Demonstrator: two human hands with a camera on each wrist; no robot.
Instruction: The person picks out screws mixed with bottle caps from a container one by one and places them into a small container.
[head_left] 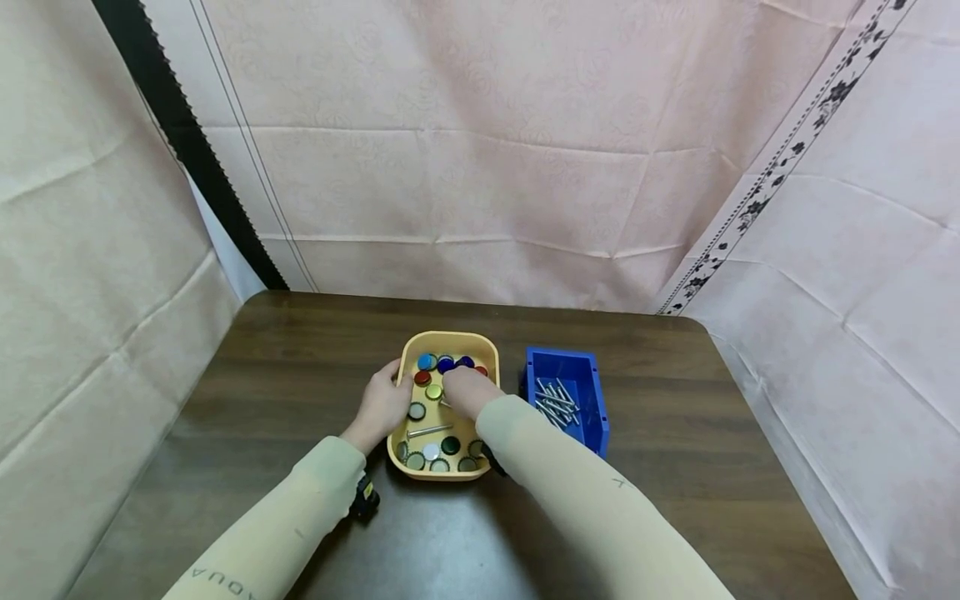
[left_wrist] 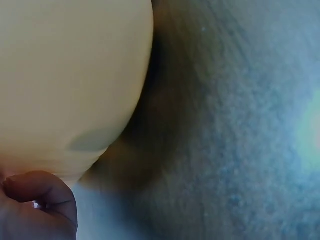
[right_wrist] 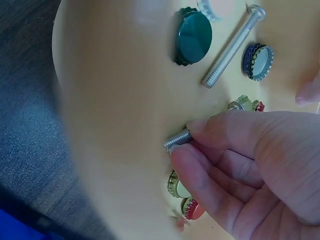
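Observation:
A shallow yellow tray (head_left: 450, 337) stands on the table with several bottle caps (head_left: 451, 445) scattered in it. My left hand (head_left: 382, 407) grips the tray's left rim, fingers curled against its outer wall in the left wrist view. My right hand (head_left: 470, 392) reaches over the tray's right half. In the right wrist view, thumb and index finger pinch a silver bolt (right_wrist: 178, 140), its threaded end showing and the rest hidden by the fingers. Another bolt (right_wrist: 232, 50) lies loose on the tray floor, near a green cap (right_wrist: 194, 37).
Right of the tray stands a blue bin (head_left: 602, 421) with several bolts (head_left: 557, 404) inside. Both are on a dark wooden table (head_left: 315, 350). Pale cloth (head_left: 465, 200) hangs behind the table and at both sides.

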